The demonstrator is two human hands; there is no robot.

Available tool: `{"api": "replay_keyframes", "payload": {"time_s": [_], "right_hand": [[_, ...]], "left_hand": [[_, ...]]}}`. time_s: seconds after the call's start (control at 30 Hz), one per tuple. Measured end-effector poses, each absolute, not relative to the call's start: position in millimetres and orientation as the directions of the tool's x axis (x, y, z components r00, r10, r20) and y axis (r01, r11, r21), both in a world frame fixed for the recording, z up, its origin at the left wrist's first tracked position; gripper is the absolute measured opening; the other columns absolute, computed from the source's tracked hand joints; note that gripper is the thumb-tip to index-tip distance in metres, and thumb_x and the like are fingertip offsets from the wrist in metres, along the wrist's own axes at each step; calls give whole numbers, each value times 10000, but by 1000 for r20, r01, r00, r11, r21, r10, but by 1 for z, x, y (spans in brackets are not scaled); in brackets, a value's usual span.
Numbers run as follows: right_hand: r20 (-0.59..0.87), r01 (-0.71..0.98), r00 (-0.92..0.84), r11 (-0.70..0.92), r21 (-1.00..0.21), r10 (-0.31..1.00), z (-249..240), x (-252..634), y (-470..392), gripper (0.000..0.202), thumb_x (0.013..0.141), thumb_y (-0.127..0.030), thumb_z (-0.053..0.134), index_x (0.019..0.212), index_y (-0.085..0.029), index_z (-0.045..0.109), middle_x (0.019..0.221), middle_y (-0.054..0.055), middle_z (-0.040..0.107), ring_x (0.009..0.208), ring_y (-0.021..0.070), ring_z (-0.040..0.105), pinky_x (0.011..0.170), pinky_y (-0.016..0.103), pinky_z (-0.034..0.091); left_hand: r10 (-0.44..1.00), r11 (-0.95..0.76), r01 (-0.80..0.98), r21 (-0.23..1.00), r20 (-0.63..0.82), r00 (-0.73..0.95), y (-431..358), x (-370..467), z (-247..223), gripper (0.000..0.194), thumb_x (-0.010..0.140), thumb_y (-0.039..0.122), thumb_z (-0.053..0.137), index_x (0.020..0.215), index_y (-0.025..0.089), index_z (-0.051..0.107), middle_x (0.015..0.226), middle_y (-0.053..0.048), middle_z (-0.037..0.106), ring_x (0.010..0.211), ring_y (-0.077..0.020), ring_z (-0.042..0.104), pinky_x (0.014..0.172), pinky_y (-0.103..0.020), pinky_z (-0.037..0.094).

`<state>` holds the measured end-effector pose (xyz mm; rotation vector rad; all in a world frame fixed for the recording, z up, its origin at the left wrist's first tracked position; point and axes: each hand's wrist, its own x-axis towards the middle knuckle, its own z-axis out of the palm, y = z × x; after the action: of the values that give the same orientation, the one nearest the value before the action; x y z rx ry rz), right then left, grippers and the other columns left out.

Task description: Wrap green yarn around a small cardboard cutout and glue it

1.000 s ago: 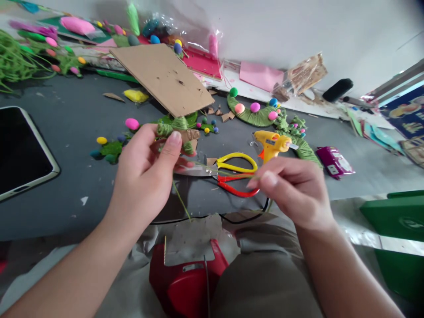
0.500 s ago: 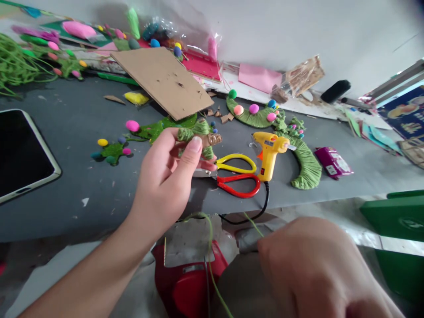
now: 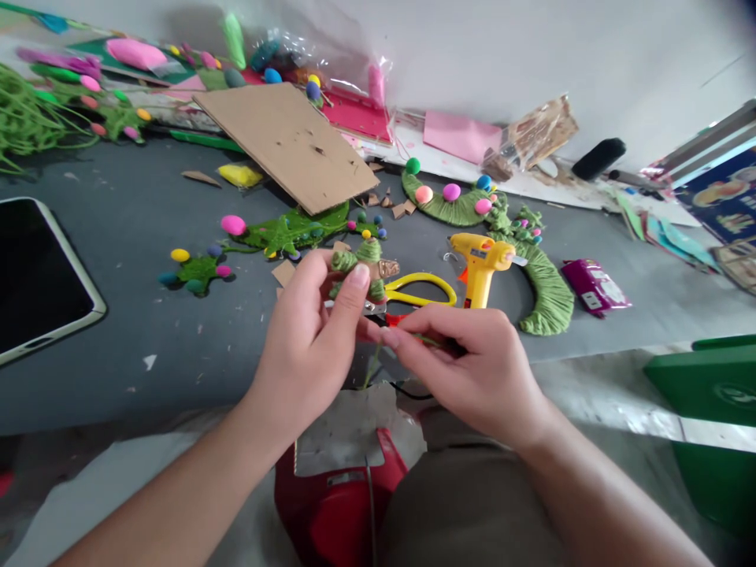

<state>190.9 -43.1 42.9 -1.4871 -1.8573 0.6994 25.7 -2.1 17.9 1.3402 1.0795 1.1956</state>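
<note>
My left hand (image 3: 310,339) grips a small star-like cardboard piece (image 3: 369,250) partly wrapped in green yarn. One brown point of it is bare and looks shiny, and the thumb presses on its middle. Close by on the right, my right hand (image 3: 478,362) is closed in a pinch by the left fingertips, with green yarn (image 3: 371,366) between its fingers. Some of the yarn hangs below the hands. Behind them lie scissors (image 3: 450,290); the yellow handle shows, while the red one is mostly hidden. A yellow glue gun (image 3: 481,272) rests just beyond the right hand.
Green yarn-wrapped crescents (image 3: 546,295) with coloured balls lie at the right, beside a purple packet (image 3: 595,287). A cardboard sheet (image 3: 289,142) leans over leaf-like green pieces (image 3: 283,232). At the left is a phone (image 3: 41,276). A green bin (image 3: 705,386) stands beyond the table edge.
My right hand has come up from the lower right to the left fingertips, drawing the yarn along. My left hand and the star have shifted slightly right and down.
</note>
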Motion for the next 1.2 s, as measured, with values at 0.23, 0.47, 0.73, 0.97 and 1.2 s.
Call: {"api": "replay_keyframes", "payload": {"time_s": [0.23,0.47,0.73,0.97,1.2], "right_hand": [[312,706,-131,309,-637,941,36,183,-40,258,930,-306,699,722,-154,712,564,-50,519,540,57,400,535,219,329],[209,641,-155,259,-722,966,35,185,-38,273,933,-349,702,739,-158,686,583,-45,534,550,62,388,535,221,344],[-111,421,-189,-22,-907,976,49,220,-31,303,900,-436,735,760,-169,708,559,-45,478,497,55,317,428,221,231],[20,80,-228,39,-996,973,38,267,-26,324,848,-437,774,675,-197,642,534,-57,411,474,71,294,444,253,234],[105,-103,-151,90,-991,983,41,263,-32,184,881,-434,751,797,-270,755,496,-66,485,377,55,233,409,242,228]], "left_hand": [[987,-72,-13,997,73,146,-8,30,13,210,998,436,601,1043,231,612,719,33,591,462,-84,518,396,-188,436],[990,-116,85,990,108,89,-2,24,15,187,971,409,654,1031,232,656,633,37,575,493,-103,501,469,-220,442],[989,-142,156,977,145,-6,15,1,21,194,960,413,659,900,231,632,554,46,523,403,-94,383,357,-255,300],[987,-160,18,987,160,1,20,-10,18,225,941,442,692,896,232,623,638,49,578,427,-61,392,341,-223,278],[995,-101,12,995,101,-14,18,-12,17,225,923,451,721,935,240,644,607,54,577,411,-72,452,341,-219,343]]}}
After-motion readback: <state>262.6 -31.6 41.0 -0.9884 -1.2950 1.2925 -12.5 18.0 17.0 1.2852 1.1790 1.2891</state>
